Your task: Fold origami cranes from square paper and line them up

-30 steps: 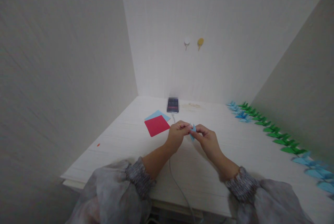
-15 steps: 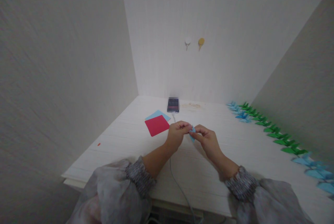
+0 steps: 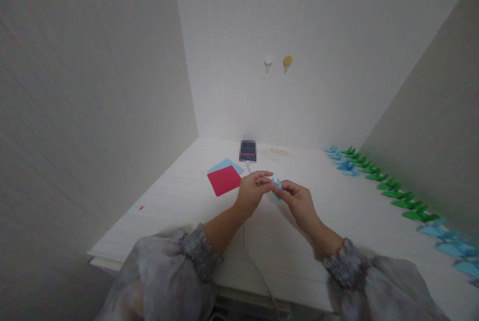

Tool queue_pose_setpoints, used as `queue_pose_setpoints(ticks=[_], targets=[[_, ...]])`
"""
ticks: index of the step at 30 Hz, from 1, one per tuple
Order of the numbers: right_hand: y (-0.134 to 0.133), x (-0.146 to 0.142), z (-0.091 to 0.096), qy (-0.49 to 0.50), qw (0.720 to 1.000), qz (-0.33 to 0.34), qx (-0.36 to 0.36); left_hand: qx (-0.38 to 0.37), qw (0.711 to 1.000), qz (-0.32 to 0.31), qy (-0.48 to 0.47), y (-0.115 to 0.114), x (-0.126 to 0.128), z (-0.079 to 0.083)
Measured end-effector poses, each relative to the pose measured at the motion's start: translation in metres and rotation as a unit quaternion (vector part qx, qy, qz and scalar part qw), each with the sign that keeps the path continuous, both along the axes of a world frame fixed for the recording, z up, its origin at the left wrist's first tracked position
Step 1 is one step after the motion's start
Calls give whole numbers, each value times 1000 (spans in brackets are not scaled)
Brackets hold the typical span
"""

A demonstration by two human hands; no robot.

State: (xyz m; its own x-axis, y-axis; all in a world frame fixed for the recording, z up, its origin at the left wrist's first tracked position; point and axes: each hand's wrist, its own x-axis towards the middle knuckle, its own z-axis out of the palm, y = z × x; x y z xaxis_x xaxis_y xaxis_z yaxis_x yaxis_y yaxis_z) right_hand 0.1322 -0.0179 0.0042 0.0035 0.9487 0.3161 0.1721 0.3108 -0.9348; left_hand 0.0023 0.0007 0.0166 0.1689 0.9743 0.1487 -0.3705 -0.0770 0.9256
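Observation:
Both my hands meet above the middle of the white table (image 3: 179,201). My left hand (image 3: 251,192) and my right hand (image 3: 298,202) each pinch a small folded blue paper piece (image 3: 277,189) between fingertips. The piece is mostly hidden by my fingers; only a blue tip shows between and below them. It is held a little above the tabletop.
A red paper sheet (image 3: 223,180) lies over a light blue sheet (image 3: 223,163) left of my hands. A phone (image 3: 247,151) leans at the back wall, its cable (image 3: 258,271) running toward me. Folded blue and green paper figures (image 3: 392,192) line the right edge. Two hooks (image 3: 277,63) hang on the wall.
My hands stay in place; the fingers have shifted slightly on the blue piece, with my left fingers a bit more spread.

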Motion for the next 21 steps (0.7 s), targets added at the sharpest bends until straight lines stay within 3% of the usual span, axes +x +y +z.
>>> queue_pose_setpoints(ticks=[11, 16, 21], targets=[[2, -5, 2, 57, 997, -30, -39, -6, 998, 62, -31, 3, 2, -2], [3, -4, 1, 77, 995, -47, -29, 19, 999, 13, -47, 2, 3, -6], [5, -2, -5, 73, 996, -42, -28, 9, 999, -34, 1, 1, 2, -8]])
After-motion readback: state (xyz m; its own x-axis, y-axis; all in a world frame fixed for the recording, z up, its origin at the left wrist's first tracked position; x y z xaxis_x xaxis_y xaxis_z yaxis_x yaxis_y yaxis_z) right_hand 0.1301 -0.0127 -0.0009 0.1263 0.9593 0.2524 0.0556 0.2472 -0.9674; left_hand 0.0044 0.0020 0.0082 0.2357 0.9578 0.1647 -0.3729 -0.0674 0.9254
